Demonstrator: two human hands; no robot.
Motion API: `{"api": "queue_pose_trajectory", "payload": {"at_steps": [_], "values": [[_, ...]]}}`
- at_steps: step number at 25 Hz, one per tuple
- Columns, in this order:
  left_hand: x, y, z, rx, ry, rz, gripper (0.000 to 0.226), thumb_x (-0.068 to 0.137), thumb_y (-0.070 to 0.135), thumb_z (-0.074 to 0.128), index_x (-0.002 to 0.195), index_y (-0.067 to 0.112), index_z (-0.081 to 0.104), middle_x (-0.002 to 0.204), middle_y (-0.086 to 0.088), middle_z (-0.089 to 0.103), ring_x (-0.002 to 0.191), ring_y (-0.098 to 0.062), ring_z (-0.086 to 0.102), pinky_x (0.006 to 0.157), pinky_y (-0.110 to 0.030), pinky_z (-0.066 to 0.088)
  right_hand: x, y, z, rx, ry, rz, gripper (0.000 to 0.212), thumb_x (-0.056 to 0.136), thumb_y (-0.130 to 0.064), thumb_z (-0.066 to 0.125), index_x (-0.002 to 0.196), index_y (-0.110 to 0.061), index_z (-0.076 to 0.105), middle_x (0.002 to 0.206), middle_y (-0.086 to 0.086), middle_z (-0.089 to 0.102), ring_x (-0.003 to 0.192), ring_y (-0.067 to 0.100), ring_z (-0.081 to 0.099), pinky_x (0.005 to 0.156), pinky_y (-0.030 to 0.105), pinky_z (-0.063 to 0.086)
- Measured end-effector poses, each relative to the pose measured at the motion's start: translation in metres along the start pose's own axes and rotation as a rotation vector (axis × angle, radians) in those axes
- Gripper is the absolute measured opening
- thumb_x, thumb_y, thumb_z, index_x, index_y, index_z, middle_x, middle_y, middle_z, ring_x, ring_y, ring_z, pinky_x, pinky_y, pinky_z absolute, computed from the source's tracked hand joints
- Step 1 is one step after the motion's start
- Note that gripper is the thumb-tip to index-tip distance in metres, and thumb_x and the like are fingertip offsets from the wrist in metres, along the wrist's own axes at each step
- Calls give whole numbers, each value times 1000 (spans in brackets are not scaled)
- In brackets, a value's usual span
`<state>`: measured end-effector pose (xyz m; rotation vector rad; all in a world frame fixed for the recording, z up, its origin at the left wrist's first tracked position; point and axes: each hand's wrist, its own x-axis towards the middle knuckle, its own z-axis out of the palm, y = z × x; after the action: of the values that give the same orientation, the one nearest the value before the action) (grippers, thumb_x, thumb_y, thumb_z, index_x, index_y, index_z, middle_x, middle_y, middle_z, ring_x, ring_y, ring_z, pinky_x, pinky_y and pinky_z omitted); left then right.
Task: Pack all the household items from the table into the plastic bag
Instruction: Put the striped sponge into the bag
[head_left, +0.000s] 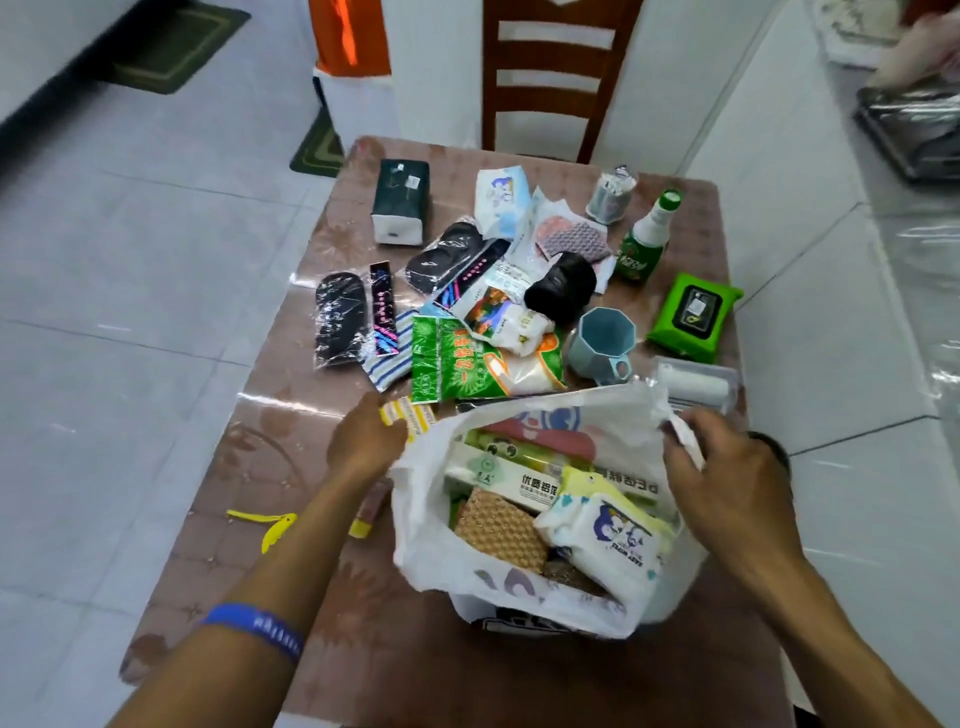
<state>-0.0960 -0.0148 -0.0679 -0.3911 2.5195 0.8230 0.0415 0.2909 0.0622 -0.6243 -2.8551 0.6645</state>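
thin white plastic bag (519, 592) sits at the table's (270, 467) near edge, limp and slippery, so it is likely best held by its rim, as now: right hand (727, 467) pinches the right rim, left hand (363, 441) curls on a yellow packet (410, 415) beside the left rim. unpacked things look light: one blue cup (602, 340), one green bottle (647, 239), one green wipes pack (693, 317), two black wrapped pairs (340, 319) (447, 257).

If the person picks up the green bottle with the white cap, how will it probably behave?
The green bottle stands upright and is tall and narrow, so a push from the side would likely tip it. Its round body could then roll on the glossy table. It looks like rigid plastic, probably firm in the hand.
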Motion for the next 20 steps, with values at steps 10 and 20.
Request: {"api": "queue_pose_trajectory", "payload": {"at_steps": [10, 20], "values": [[18, -5, 7, -495, 107, -37, 24, 80, 15, 73, 104, 11, 71, 99, -8, 75, 88, -21, 70, 74, -32, 54, -25, -22, 3, -76, -3, -561, 34, 78, -23, 72, 110, -14, 67, 120, 7, 65, 120, 30, 52, 102, 43, 40], [-105, 43, -36, -71, 61, 646, 40, 78, 51, 69, 110, 26, 68, 126, -2, 62, 112, -22, 58, 89, -46, 51, -2, -88, 64, 807, -380, -166, 44, 87, -11, 70, 127, -20, 55, 118, -3, 68, 107, 14, 67, 90, 38, 56]]}}
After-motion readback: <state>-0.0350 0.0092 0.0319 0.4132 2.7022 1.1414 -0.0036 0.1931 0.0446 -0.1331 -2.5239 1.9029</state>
